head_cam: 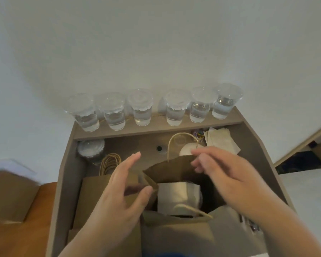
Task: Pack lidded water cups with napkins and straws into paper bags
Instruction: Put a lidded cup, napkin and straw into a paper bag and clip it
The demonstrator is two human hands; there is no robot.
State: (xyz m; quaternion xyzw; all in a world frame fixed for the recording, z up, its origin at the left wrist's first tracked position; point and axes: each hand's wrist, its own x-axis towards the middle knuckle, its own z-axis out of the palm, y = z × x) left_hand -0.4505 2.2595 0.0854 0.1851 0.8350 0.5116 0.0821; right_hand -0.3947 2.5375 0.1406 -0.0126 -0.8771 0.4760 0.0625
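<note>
Paper bag (170, 169) stands open at frame centre with a hand on either side. Left hand (117, 193): fingers (132, 160) straight and spread, thumb (146, 191) tip touching the folded left side of the bag rim, nothing gripped. Right hand (224, 175): fingers (195, 161) loosely curled at the far rim, just by the twine handle (180, 135). They are blurred, so cannot tell whether they pinch the rim or only touch it. Inside the bag a white napkin (174, 195) lies over something rounded; what is under it is not clear. Near handle (193, 210) flops across the near rim. Bag sits on the bench (130, 145), a grey-brown top with raised sides. Left of the bag, partly under the left hand, flat paper bags (93, 197) lie stacked, their handles (109, 162) pointing to the top of the frame. Upper left corner of the bench: clear lids (91, 149) in a stack. Upper right: napkin pile (222, 140), with a small colourful item beside it too blurred to name. Just behind the bag is a white round thing (186, 150), unclear. Shelf (156, 127) along the back edge carries six lidded water cups (142, 112) in a row, upright and part-filled, against the white wall (156, 43). Far left of frame: brown cardboard (9, 193).
</note>
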